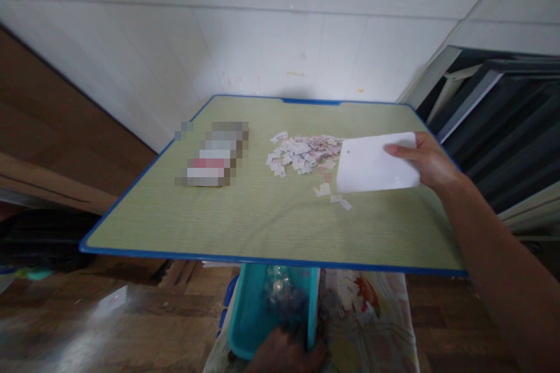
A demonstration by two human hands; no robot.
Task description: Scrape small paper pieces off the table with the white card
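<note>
My right hand (431,157) grips a white rectangular board (371,163) by its right end, thumb on top, over the right side of the table. A small hole shows near the board's left edge. Just left of the board lies a heap of small torn paper pieces (301,151), with a few loose scraps (324,189) in front. At the bottom of the view, my left hand (284,352) is closed around the near right rim of a turquoise plastic tray (245,315). The tray holds something shiny and clear, too blurred to name.
A blurred-out box-like item (212,157) lies on the left of the green table (175,227), which has a blue edge. Under it, a patterned cloth (385,315) bears more paper scraps. Dark panels (516,128) lean at the right. White paper (112,300) lies on the wooden floor.
</note>
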